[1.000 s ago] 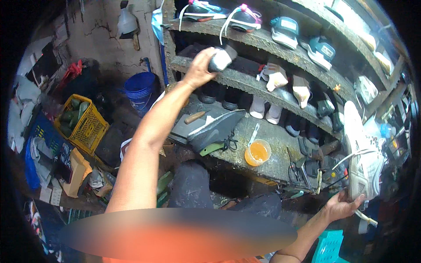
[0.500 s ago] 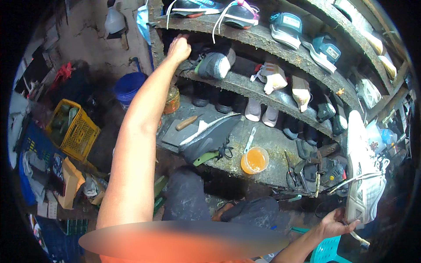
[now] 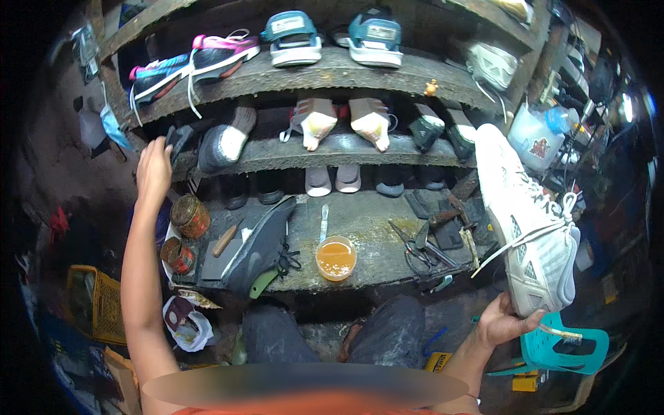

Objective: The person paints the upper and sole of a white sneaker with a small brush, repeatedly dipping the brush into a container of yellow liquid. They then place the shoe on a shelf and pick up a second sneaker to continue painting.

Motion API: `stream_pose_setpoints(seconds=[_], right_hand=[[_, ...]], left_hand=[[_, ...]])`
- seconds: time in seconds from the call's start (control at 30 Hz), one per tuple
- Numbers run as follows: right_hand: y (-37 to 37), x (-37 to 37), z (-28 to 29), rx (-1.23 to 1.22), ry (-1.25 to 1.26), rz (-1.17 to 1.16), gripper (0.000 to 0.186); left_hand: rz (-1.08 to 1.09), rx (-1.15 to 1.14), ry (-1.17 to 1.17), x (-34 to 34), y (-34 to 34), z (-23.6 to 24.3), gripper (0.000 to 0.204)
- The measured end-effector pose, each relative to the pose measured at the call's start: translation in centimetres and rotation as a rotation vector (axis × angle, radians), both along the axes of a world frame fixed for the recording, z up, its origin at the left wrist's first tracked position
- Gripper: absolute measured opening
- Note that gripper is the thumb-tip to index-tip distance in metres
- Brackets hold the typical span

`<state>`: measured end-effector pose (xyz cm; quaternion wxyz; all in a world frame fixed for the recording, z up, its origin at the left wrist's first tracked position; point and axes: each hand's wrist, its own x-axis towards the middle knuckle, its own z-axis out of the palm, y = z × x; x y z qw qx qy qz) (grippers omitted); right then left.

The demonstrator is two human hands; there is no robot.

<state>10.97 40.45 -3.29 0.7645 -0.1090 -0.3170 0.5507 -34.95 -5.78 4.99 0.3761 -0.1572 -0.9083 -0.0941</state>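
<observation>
At the heel, my right hand (image 3: 508,321) is closed around a white sneaker (image 3: 529,238), which stands toe up with its laces loose. A thin stick with a yellowish, ragged end (image 3: 561,333) pokes out beside that hand's fingers. My left hand (image 3: 155,169) is stretched to the left end of the middle shelf, fingers closed on a dark grey piece (image 3: 180,140) whose kind I cannot make out. Beside it sits a grey shoe with a white toe (image 3: 223,145). A dark sneaker (image 3: 259,245) lies on the bench, next to a wooden-handled tool (image 3: 227,239).
Wooden shelves (image 3: 408,72) hold several shoes and sandals. On the bench stand a tub of orange liquid (image 3: 336,259), a brush-like tool (image 3: 324,221), rusty cans (image 3: 189,216), and scissors and hand tools (image 3: 425,252). A turquoise stool (image 3: 564,346) is at right, a yellow crate (image 3: 97,304) at left.
The view has swung to the left and levelled out. My left hand now shows a dark grey piece at its fingers; it was bare at the shelf before. The sneaker stays in my right hand.
</observation>
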Motion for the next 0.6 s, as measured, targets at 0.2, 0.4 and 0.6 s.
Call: stream_pose_setpoints(seconds=[0.2,0.4,0.6], right_hand=[[0.5,0.4,-1.4,0.018,0.052,0.084,0.075],[1.2,3.3,-2.8,-0.014,0.033,0.019,0.080],[3.6,7.2,-4.1,-0.037,0.030,-0.028,0.086]], left_hand=[[-0.823,-0.038,0.333,13.5,16.6,9.2,0.033],[-1.012,0.252,-0.376,10.8,41.3,19.0,0.032],[-0.536,-0.311,-0.023,-0.1,53.6,16.6,0.030]])
